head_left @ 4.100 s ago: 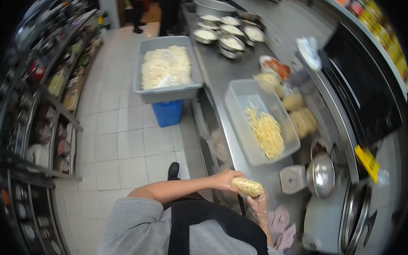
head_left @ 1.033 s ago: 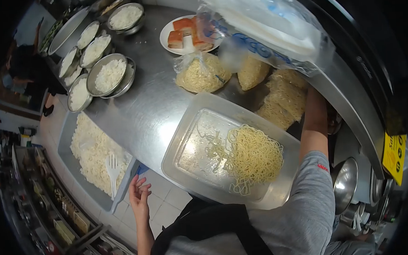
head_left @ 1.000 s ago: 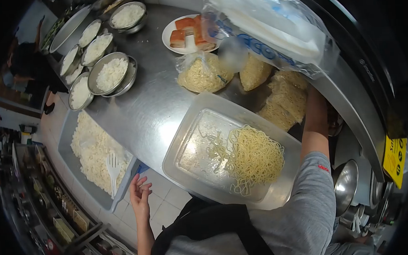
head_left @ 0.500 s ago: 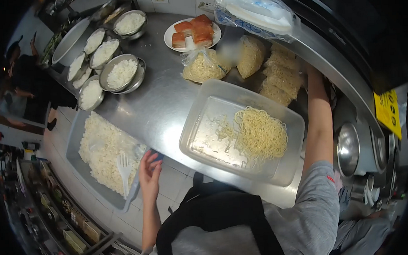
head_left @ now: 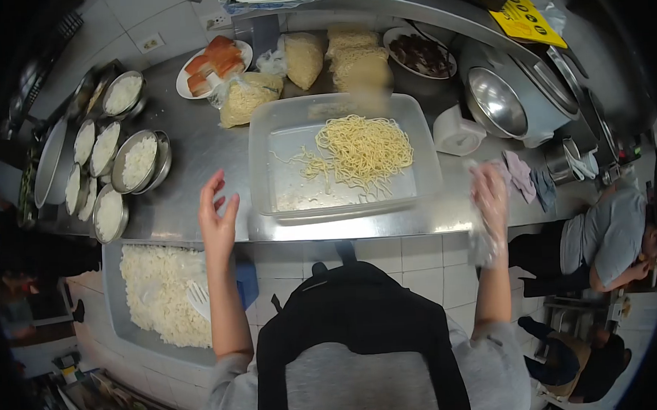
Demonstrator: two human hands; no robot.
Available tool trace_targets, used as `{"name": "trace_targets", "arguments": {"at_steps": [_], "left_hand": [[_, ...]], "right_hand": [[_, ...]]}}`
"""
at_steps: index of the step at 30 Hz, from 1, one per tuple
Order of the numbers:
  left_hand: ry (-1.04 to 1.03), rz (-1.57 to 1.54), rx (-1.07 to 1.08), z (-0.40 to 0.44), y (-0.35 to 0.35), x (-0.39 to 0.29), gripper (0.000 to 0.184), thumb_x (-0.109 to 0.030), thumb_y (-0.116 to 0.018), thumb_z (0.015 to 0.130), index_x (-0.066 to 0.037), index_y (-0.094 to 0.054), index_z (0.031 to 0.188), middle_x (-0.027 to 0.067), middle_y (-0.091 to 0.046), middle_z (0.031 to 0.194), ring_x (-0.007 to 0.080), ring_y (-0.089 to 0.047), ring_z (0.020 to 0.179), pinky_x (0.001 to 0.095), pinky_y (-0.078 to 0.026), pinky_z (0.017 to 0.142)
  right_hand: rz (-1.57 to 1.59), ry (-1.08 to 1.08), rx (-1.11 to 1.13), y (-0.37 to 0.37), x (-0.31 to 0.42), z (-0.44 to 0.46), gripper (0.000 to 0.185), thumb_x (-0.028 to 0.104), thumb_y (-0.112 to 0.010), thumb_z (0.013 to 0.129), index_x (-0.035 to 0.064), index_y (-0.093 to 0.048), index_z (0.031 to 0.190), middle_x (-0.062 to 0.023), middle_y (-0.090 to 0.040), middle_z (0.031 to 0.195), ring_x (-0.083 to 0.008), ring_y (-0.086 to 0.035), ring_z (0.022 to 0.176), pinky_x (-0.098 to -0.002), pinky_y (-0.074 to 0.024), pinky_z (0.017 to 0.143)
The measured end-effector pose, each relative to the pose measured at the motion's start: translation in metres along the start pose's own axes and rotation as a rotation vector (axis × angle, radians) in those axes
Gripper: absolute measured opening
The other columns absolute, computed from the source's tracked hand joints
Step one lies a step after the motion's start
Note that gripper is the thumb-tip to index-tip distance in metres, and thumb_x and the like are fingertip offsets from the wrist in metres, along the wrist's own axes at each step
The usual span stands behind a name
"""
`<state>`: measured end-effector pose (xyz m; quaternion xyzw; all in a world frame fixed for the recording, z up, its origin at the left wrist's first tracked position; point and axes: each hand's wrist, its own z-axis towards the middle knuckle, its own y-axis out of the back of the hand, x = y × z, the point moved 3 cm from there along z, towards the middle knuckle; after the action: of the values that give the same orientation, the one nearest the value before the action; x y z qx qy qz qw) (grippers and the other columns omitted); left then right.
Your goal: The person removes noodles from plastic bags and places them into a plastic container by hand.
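My left hand (head_left: 217, 210) is raised at the counter's front edge, left of the noodle tub, fingers and thumb apart and nothing in it. Thin clear plastic, like a loose disposable glove, covers my right hand (head_left: 490, 187), which is right of the tub. Its fingers are curled in, and whatever they may hold is hidden. Between my hands stands a translucent plastic tub (head_left: 259, 171) on the steel counter (head_left: 196, 196). A heap of yellow noodles (head_left: 366, 153) lies in its right half, with loose strands to the left. Neither hand touches the tub.
Metal bowls of rice (head_left: 137, 162) crowd the left. Below sits a grey bin (head_left: 117, 317) of rice with a white fork (head_left: 199, 298). Behind the tub are bagged noodles (head_left: 250, 98) and a plate of meat (head_left: 216, 60). A white scale (head_left: 459, 132) stands right; people (head_left: 601, 237) are beyond.
My right hand has come back from the far right beneath the shelf to the counter's front, now visibly plastic-covered. My left hand has lifted from beside the rice bin. The view has turned right.
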<state>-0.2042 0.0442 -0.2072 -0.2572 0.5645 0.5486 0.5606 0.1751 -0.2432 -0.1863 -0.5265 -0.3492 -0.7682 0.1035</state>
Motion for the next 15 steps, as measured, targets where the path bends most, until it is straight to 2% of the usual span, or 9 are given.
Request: {"name": "trace_targets", "arguments": {"at_steps": [2, 3, 5, 7, 9, 10, 13, 14, 15], "left_hand": [[-0.081, 0.106, 0.003, 0.021, 0.001, -0.007, 0.043, -0.01, -0.06, 0.075, -0.006, -0.051, 0.116, 0.0093, -0.052, 0.117, 0.0232, -0.047, 0.109, 0.0346, -0.039, 0.088], [-0.09, 0.112, -0.006, 0.034, 0.0, -0.009, 0.043, -0.01, -0.06, 0.075, -0.006, -0.051, 0.116, 0.0093, -0.052, 0.117, 0.0232, -0.047, 0.109, 0.0346, -0.039, 0.088], [-0.306, 0.19, 0.093, 0.054, -0.012, -0.021, 0.041, -0.013, -0.061, 0.075, -0.007, -0.052, 0.115, 0.0117, -0.05, 0.118, 0.0258, -0.046, 0.109, 0.0324, -0.037, 0.09], [-0.319, 0.194, 0.152, 0.061, -0.03, -0.045, 0.041, -0.014, -0.061, 0.075, -0.006, -0.052, 0.115, 0.0124, -0.05, 0.119, 0.0269, -0.045, 0.111, 0.0323, -0.036, 0.091], [-0.337, 0.187, 0.239, 0.06, -0.052, -0.056, 0.041, -0.015, -0.062, 0.076, -0.006, -0.052, 0.114, 0.013, -0.049, 0.12, 0.0281, -0.044, 0.113, 0.0323, -0.035, 0.093], [-0.389, 0.197, 0.284, 0.057, -0.065, -0.057, 0.042, -0.016, -0.062, 0.076, -0.006, -0.052, 0.115, 0.0135, -0.048, 0.122, 0.0289, -0.042, 0.115, 0.0339, -0.034, 0.095], [-0.461, 0.196, 0.424, 0.04, -0.102, -0.056, 0.044, -0.016, -0.062, 0.075, -0.006, -0.051, 0.116, 0.015, -0.046, 0.125, 0.0306, -0.04, 0.118, 0.0366, -0.031, 0.097], [-0.439, 0.223, 0.452, 0.035, -0.11, -0.056, 0.045, -0.017, -0.063, 0.075, -0.006, -0.05, 0.117, 0.016, -0.045, 0.126, 0.0315, -0.039, 0.119, 0.0377, -0.031, 0.098], [-0.469, 0.214, 0.474, 0.027, -0.118, -0.06, 0.045, -0.017, -0.063, 0.075, -0.006, -0.05, 0.117, 0.016, -0.045, 0.126, 0.0315, -0.039, 0.119, 0.0377, -0.031, 0.098]], "right_hand": [[0.038, -0.143, -0.211, 0.034, -0.028, -0.054, 0.032, 0.018, -0.05, 0.087, 0.0044, -0.047, 0.115, -0.0014, -0.052, 0.087, -0.0066, -0.044, 0.058, -0.0192, -0.0384, 0.054], [-0.043, -0.1, -0.374, 0.047, -0.039, -0.075, 0.036, 0.016, -0.051, 0.086, 0.0032, -0.044, 0.118, -0.0048, -0.052, 0.091, -0.0059, -0.047, 0.059, -0.0182, -0.039, 0.054], [0.089, -0.239, -0.376, 0.082, -0.086, -0.118, 0.034, 0.014, -0.053, 0.083, 0.0038, -0.046, 0.114, -0.0041, -0.054, 0.093, -0.0075, -0.051, 0.065, -0.0196, -0.0401, 0.051], [0.015, -0.36, -0.473, 0.094, -0.101, -0.147, 0.032, 0.014, -0.054, 0.083, 0.0042, -0.047, 0.113, -0.0035, -0.054, 0.095, -0.009, -0.053, 0.066, -0.021, -0.0422, 0.054], [-0.005, -0.285, -0.518, 0.092, -0.103, -0.155, 0.028, 0.011, -0.054, 0.081, 0.0031, -0.05, 0.108, -0.0025, -0.054, 0.087, -0.0075, -0.05, 0.066, -0.0214, -0.043, 0.056], [-0.059, -0.393, -0.471, 0.087, -0.089, -0.15, 0.03, 0.017, -0.056, 0.083, 0.0044, -0.05, 0.109, -0.004, -0.055, 0.091, -0.0125, -0.054, 0.074, -0.0255, -0.0448, 0.065], [-0.266, -0.112, -0.531, 0.08, -0.094, -0.127, 0.022, 0.013, -0.058, 0.079, 0.0013, -0.058, 0.097, -0.0067, -0.057, 0.083, -0.0154, -0.053, 0.072, -0.0287, -0.044, 0.065], [-0.147, -0.2, -0.458, 0.08, -0.088, -0.111, 0.021, 0.012, -0.059, 0.077, 0.0015, -0.059, 0.096, -0.0083, -0.058, 0.081, -0.0176, -0.054, 0.07, -0.0302, -0.0444, 0.066], [-0.269, -0.105, -0.527, 0.08, -0.086, -0.099, 0.022, 0.01, -0.06, 0.075, 0.0022, -0.059, 0.096, -0.0088, -0.058, 0.079, -0.018, -0.055, 0.072, -0.0303, -0.0447, 0.066]]}}
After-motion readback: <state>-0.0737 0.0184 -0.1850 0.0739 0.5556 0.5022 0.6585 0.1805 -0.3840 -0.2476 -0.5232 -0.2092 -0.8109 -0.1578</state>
